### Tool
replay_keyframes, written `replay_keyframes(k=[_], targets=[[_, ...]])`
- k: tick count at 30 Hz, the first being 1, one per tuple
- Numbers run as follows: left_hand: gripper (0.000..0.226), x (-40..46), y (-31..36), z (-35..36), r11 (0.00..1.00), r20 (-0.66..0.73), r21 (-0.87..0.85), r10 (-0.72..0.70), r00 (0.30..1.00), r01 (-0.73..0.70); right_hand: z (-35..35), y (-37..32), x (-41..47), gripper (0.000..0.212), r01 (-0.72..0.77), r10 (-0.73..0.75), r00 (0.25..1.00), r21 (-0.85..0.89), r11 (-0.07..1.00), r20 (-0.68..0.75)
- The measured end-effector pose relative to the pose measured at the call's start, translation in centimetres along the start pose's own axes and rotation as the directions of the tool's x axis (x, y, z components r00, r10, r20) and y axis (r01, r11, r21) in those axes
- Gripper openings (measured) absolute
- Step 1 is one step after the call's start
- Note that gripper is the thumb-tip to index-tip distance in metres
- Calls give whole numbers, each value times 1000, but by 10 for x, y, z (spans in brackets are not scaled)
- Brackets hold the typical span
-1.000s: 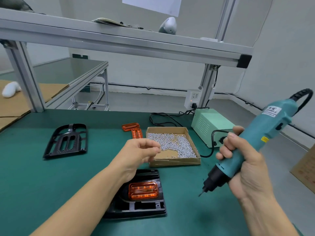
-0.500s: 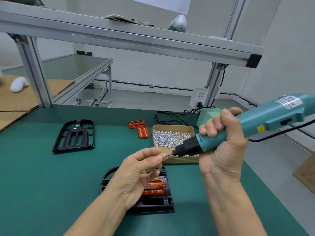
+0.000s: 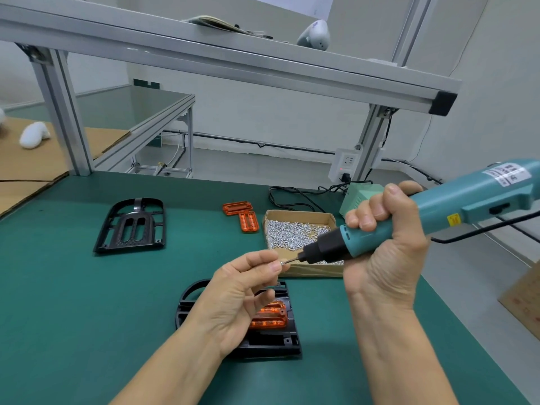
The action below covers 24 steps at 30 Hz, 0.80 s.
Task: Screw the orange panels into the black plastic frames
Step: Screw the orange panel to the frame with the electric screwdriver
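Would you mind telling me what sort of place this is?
Probably a small assembly workstation: a green mat on an aluminium-framed bench, an electric screwdriver, and a cardboard box of screws.

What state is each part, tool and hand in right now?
Left hand: pinches a screw at the bit.
Right hand: grips the electric screwdriver, raised.
Near black frame: orange panel seated.
Far black frame: empty.
Spare orange panels: loose.
Screw box: open.
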<state>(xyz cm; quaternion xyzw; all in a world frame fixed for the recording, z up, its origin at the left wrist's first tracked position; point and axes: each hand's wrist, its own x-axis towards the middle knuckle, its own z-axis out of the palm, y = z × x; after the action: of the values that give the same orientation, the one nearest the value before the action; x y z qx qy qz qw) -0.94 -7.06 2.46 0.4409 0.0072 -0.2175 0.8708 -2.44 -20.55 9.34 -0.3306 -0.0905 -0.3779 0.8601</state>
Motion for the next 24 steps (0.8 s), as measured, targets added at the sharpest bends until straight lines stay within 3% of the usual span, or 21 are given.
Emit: replay_keyframes(k=[7, 11, 17, 24], targets=[[14, -1, -2, -2, 996, -12, 62, 66, 998, -65, -3, 1, -2, 16, 15, -14, 999, -23, 1000, 33], [17, -1, -4, -3, 978, 16, 116, 170, 985, -171, -4, 3, -3, 15, 52, -51, 998, -41, 998, 45], [21, 3, -3, -7, 883, 43, 292, 371, 928, -367, -7, 9, -1, 15, 36, -36, 998, 2, 999, -51], [16, 7, -2, -10, 912, 130, 279, 274, 953, -300, -9, 12, -2, 15, 55, -55, 998, -12, 998, -3]])
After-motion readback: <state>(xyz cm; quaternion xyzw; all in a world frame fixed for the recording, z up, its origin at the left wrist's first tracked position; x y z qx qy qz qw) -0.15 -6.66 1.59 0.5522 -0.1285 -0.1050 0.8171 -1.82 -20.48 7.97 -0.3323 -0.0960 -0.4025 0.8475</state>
